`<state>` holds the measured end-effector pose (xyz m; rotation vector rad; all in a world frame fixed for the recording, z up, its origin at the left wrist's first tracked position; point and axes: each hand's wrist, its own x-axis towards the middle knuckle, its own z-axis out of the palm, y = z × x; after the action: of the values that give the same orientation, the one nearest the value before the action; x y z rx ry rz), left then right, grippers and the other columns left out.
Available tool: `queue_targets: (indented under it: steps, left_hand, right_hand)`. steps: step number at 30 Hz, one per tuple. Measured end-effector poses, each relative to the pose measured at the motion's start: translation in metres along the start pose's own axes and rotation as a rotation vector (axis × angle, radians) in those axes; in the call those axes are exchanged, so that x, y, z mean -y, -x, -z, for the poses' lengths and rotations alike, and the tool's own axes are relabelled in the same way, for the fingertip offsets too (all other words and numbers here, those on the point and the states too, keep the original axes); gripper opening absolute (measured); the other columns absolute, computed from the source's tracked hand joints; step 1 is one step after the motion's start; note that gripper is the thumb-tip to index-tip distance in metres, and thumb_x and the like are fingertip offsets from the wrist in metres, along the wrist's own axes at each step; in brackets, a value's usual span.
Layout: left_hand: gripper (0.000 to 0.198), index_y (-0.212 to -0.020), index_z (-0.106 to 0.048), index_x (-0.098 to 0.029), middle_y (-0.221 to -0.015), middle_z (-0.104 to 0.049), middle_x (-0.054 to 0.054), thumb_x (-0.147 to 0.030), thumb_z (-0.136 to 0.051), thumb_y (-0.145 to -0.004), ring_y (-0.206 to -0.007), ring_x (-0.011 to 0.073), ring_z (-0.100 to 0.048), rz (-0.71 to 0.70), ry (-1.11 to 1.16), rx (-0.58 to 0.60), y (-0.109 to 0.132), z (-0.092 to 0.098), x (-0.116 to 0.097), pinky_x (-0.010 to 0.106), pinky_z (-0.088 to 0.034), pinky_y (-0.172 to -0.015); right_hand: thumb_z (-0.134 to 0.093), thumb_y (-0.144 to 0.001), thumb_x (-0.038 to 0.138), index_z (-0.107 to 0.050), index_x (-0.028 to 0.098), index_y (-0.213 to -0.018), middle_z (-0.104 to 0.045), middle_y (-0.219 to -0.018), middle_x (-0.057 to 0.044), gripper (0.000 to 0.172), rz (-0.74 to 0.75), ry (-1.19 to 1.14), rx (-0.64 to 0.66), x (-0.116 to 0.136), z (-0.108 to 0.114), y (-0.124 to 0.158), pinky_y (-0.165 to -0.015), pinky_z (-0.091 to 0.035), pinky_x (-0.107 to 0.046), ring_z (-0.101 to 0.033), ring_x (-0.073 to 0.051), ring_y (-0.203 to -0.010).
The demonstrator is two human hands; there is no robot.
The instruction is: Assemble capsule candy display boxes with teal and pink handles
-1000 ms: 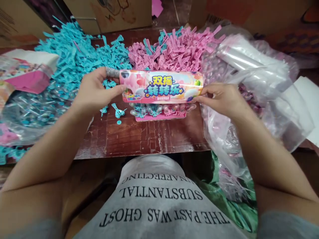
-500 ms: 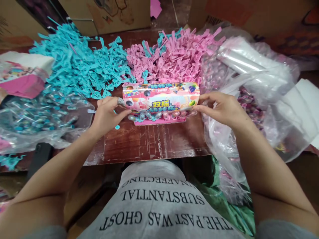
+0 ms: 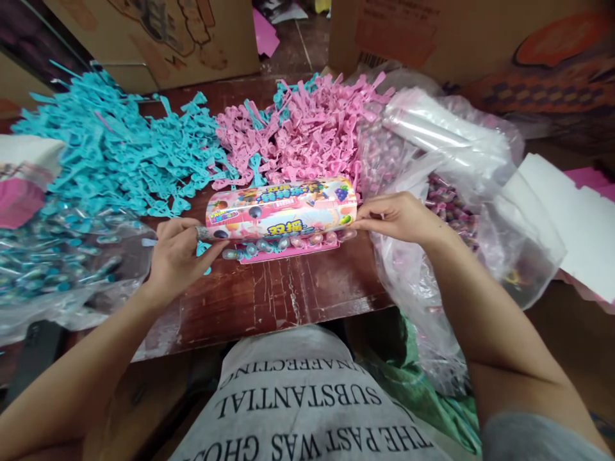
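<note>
A colourful printed box (image 3: 283,208) with a curved lid lies in front of me. A row of small clear-capped pieces (image 3: 298,242), blue at left and pink at right, shows under its near edge, above a pink base strip (image 3: 288,254). My left hand (image 3: 180,256) pinches the box's left end between thumb and fingers. At the right end, my right hand (image 3: 396,218) holds the lid's edge in a pinch. Behind the box are a heap of blue plastic pieces (image 3: 125,141) and a heap of pink ones (image 3: 312,131).
Clear bags of blue-capped tubes (image 3: 72,256) lie at left, near a black phone (image 3: 36,358). At right are a plastic bag with pink pieces (image 3: 449,211), clear film (image 3: 432,128) and white card sheets (image 3: 571,224). Cardboard boxes (image 3: 192,45) stand behind the brown table (image 3: 288,288).
The view has shifted, so the heaps and the box now sit lower and further left. The box looks slightly tilted, its left end nearer me. Both hands keep their hold.
</note>
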<state>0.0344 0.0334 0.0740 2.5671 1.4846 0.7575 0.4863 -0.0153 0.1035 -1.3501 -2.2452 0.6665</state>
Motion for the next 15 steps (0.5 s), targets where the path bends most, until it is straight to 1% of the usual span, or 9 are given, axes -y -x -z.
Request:
queue_targets:
  steps: [2,4,6,8,10,11,12,14,15]
  left_hand:
    - [0.043,-0.066,-0.043,-0.025,-0.094,-0.073,0.011,-0.045,-0.072,-0.09,-0.096,0.0311,-0.067,0.019,-0.028,-0.022,-0.001,-0.003,0.002,0.05,-0.048,-0.087]
    - [0.043,-0.068,-0.043,-0.025,-0.093,-0.073,0.012,-0.045,-0.074,-0.089,-0.097,0.0316,-0.067,0.026,-0.062,-0.062,-0.002,-0.005,0.003,0.05,-0.049,-0.087]
    - [0.045,-0.067,-0.042,-0.025,-0.091,-0.073,0.012,-0.045,-0.075,-0.089,-0.096,0.0315,-0.068,-0.004,-0.081,-0.081,-0.001,-0.004,0.004,0.048,-0.05,-0.085]
    - [0.04,-0.068,-0.048,-0.024,-0.091,-0.073,0.012,-0.043,-0.076,-0.089,-0.093,0.0305,-0.069,-0.048,-0.045,-0.067,0.0,0.0,0.004,0.046,-0.052,-0.082]
    - [0.024,-0.078,-0.064,-0.023,-0.095,-0.075,0.009,-0.039,-0.077,-0.09,-0.09,0.0275,-0.07,-0.061,0.079,0.02,0.002,0.008,0.003,0.042,-0.055,-0.079]
    - [0.014,-0.087,-0.07,-0.024,-0.096,-0.076,0.006,-0.036,-0.076,-0.091,-0.088,0.0253,-0.071,-0.046,0.174,0.088,0.003,0.012,0.003,0.04,-0.056,-0.077]
    - [0.009,-0.096,-0.074,-0.026,-0.098,-0.078,0.004,-0.034,-0.075,-0.092,-0.086,0.0234,-0.072,-0.013,0.278,0.163,0.004,0.015,0.002,0.038,-0.057,-0.076]
    - [0.014,-0.107,-0.076,-0.029,-0.1,-0.081,0.0,-0.033,-0.074,-0.093,-0.085,0.0212,-0.074,0.075,0.454,0.295,0.003,0.019,-0.001,0.035,-0.059,-0.077]
    - [0.016,-0.108,-0.077,-0.028,-0.101,-0.082,0.0,-0.034,-0.073,-0.094,-0.085,0.0209,-0.075,0.11,0.492,0.324,0.001,0.019,-0.003,0.034,-0.06,-0.077]
  right_hand:
    - [-0.062,-0.102,0.06,-0.081,0.026,-0.096,-0.08,-0.086,-0.001,0.039,0.012,0.023,0.027,-0.003,-0.001,-0.002,-0.067,-0.045,-0.03,-0.069,-0.015,-0.072]
    - [-0.06,-0.104,0.054,-0.081,0.026,-0.095,-0.08,-0.086,-0.002,0.037,0.02,0.128,-0.043,-0.004,-0.004,-0.003,-0.067,-0.044,-0.031,-0.07,-0.016,-0.076]
    - [-0.057,-0.106,0.05,-0.082,0.026,-0.093,-0.08,-0.087,-0.003,0.036,0.026,0.22,-0.1,-0.004,-0.005,-0.002,-0.066,-0.042,-0.031,-0.071,-0.017,-0.079]
    - [-0.057,-0.106,0.051,-0.083,0.026,-0.094,-0.081,-0.09,-0.003,0.037,0.034,0.229,-0.069,-0.002,-0.003,-0.001,-0.065,-0.041,-0.03,-0.071,-0.017,-0.08]
    - [-0.058,-0.105,0.055,-0.084,0.028,-0.098,-0.081,-0.093,-0.002,0.038,0.045,0.156,0.035,-0.001,0.003,-0.002,-0.065,-0.041,-0.029,-0.072,-0.016,-0.079]
    - [-0.059,-0.104,0.058,-0.084,0.029,-0.1,-0.082,-0.092,-0.001,0.039,0.049,0.114,0.092,-0.001,0.007,-0.003,-0.065,-0.042,-0.029,-0.072,-0.015,-0.077]
    - [-0.059,-0.103,0.06,-0.084,0.03,-0.101,-0.082,-0.091,0.0,0.04,0.049,0.08,0.142,-0.001,0.011,-0.004,-0.065,-0.042,-0.028,-0.071,-0.014,-0.075]
    - [-0.06,-0.101,0.064,-0.085,0.031,-0.101,-0.081,-0.085,0.002,0.042,0.03,0.047,0.202,0.0,0.015,-0.007,-0.063,-0.04,-0.028,-0.069,-0.013,-0.069]
    - [-0.061,-0.1,0.066,-0.085,0.031,-0.1,-0.081,-0.082,0.003,0.042,0.014,0.042,0.213,0.0,0.016,-0.009,-0.062,-0.039,-0.028,-0.067,-0.013,-0.066]
